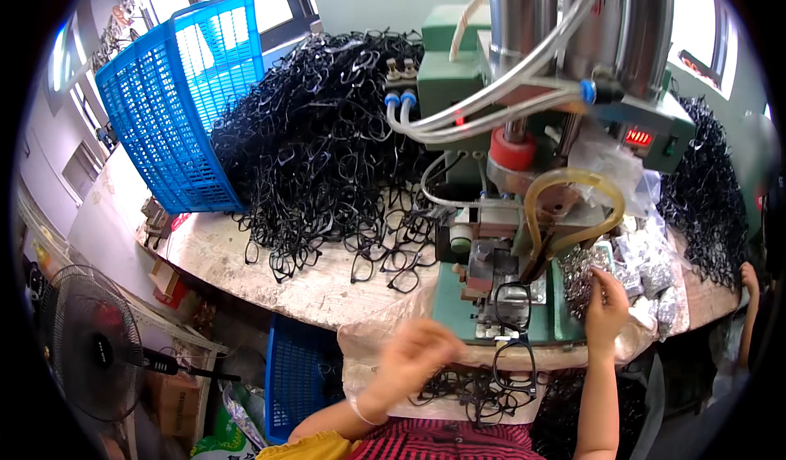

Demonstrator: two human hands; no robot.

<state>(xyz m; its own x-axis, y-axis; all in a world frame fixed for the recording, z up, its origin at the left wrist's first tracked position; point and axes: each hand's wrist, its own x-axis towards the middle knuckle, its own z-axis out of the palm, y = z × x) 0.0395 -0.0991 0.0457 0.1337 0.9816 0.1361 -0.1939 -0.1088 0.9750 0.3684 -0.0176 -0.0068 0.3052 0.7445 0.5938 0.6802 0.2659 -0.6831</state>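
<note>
Head view: seat the black eyeglass frame (pixel 513 306) squarely under the green press (pixel 524 214), right hand (pixel 606 308) pinching small metal parts (pixel 583 273), blurred left hand (pixel 416 352) grip indeterminate.

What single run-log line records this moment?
left hand: blurred, over loose black eyeglass frames | right hand: at small metal parts | eyeglass frame: on green press

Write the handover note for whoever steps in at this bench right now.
Left hand: blurred, near the bench's front edge; grip unclear.
Right hand: at the pile of small metal parts, fingers pinching there.
One black eyeglass frame sits on the green press machine.
Unprocessed-looking black frames are heaped beside the tipped blue basket; a few more lie below the machine.
Done versus left: cannot tell; the heap is large.
</note>
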